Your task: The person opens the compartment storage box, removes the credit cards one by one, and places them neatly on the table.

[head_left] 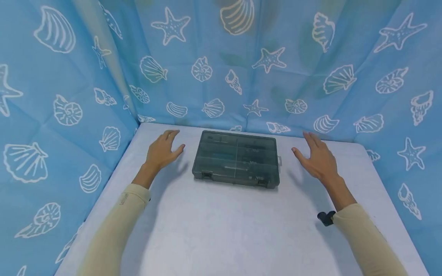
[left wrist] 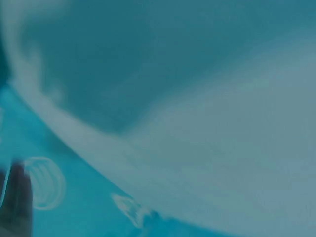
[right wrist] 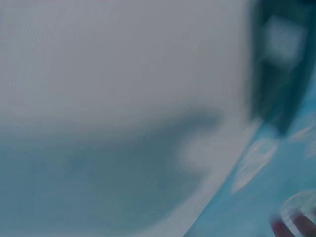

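Note:
A dark, see-through plastic compartment box (head_left: pixel 221 156) with its lid closed lies flat near the back of the white table. Two latches show along its front edge, and a small clear tab sticks out on its right. Left of the box, my left hand (head_left: pixel 161 150) is held above the table, thumb and fingers spread, touching nothing. My right hand (head_left: pixel 318 159) hovers on the other side, fingers extended, apart from the box. In the right wrist view, the box (right wrist: pixel 276 74) is blurred at the upper right. What lies inside the box is hard to make out.
Blue curtains (head_left: pixel 214 88) with white shell and starfish drawings stand behind and on both sides of the white table (head_left: pixel 228 230). A black wrist device (head_left: pixel 326 218) sits at the right sleeve cuff.

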Tool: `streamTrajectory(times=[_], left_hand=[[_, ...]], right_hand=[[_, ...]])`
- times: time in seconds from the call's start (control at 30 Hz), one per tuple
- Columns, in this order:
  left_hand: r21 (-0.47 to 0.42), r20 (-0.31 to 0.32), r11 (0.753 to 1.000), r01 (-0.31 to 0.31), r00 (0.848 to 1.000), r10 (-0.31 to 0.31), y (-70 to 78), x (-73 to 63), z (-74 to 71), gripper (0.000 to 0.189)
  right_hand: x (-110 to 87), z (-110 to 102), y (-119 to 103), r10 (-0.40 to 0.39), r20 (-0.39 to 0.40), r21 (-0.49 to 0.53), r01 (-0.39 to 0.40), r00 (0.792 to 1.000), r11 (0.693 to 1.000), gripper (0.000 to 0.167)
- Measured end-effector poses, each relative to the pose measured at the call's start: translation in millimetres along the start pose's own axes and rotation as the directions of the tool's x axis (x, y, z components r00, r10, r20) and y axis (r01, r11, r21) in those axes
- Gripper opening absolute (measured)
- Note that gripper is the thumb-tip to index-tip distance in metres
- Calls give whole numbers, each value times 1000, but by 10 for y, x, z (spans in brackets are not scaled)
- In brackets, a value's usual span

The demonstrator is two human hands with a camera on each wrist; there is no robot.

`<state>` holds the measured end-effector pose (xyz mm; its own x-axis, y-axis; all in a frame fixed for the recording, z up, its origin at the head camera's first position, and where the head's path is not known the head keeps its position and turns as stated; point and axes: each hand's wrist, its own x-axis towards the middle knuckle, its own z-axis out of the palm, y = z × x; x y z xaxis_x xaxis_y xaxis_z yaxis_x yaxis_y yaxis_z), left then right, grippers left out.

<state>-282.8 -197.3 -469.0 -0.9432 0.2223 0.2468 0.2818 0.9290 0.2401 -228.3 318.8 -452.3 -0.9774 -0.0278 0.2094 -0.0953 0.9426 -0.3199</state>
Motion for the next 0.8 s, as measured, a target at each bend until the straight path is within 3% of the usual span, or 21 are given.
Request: streamTrajectory(times=[0.07, 0.1, 0.2, 0.3, 0.33, 0.43, 0.53, 0.6, 0.7, 0.8], left_hand=[[-128, -3, 991, 39, 999, -40, 114, -62, 37, 51], [-198, 24, 977, 78, 997, -75, 172, -91, 62, 46], [-380, 158, 903, 201, 976, -151, 285, -146, 156, 51], [-475, 306, 825, 306, 936, -171, 335, -166, 212, 64], [-498, 340, 803, 327, 926, -166, 348, -170, 229, 67], [-521, 391, 779, 349, 909, -146, 376, -175, 266, 72], [-531, 398, 773, 348, 907, -135, 399, -176, 286, 71], [-532, 396, 775, 341, 909, -128, 412, -173, 292, 70], [-546, 386, 772, 327, 915, -114, 425, -163, 305, 68], [-560, 378, 765, 318, 920, -105, 449, -152, 314, 66]], right_hand=[[-139, 22, -135, 13, 11, 208, -15, 1000, 978, 65], [-216, 41, -215, 20, 37, 316, -31, 999, 948, 58], [-415, 149, -407, -15, 180, 587, -95, 984, 804, 45], [-556, 280, -586, -55, 362, 717, -240, 931, 655, 47], [-594, 328, -632, -68, 414, 737, -291, 908, 610, 50], [-683, 468, -752, -97, 536, 750, -419, 839, 512, 55], [-737, 594, -805, -111, 630, 734, -542, 769, 410, 60], [-763, 658, -813, -109, 673, 720, -615, 731, 321, 63], [-781, 730, -806, -111, 706, 708, -690, 700, 152, 68], [-786, 789, -798, -119, 709, 698, -716, 696, -25, 70]])
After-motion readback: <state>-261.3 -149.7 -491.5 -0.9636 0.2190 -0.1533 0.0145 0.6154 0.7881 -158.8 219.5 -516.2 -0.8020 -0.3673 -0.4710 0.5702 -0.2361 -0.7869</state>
